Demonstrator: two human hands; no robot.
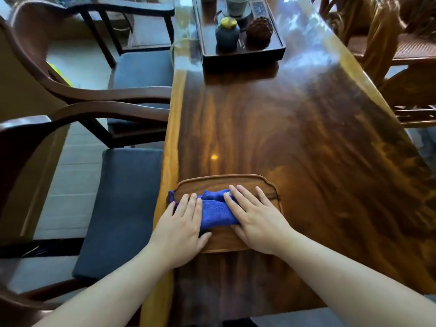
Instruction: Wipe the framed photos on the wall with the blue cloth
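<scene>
A blue cloth [215, 212] lies folded on a shallow wooden tray [224, 182] near the front left corner of a dark glossy wooden table [295, 128]. My left hand [181, 223] rests flat on the cloth's left part, fingers slightly spread. My right hand [256, 219] lies flat on the cloth's right part, fingers apart and reaching onto the tray. Neither hand grips the cloth. No wall or framed photos are in view.
A dark tray [278, 47] at the table's far end carries a blue jar with a yellow lid [227, 34], a pinecone-like ornament [259, 30] and a cup. Blue-cushioned wooden chairs [127, 204] stand along the left; more wooden chairs [401, 43] stand on the right.
</scene>
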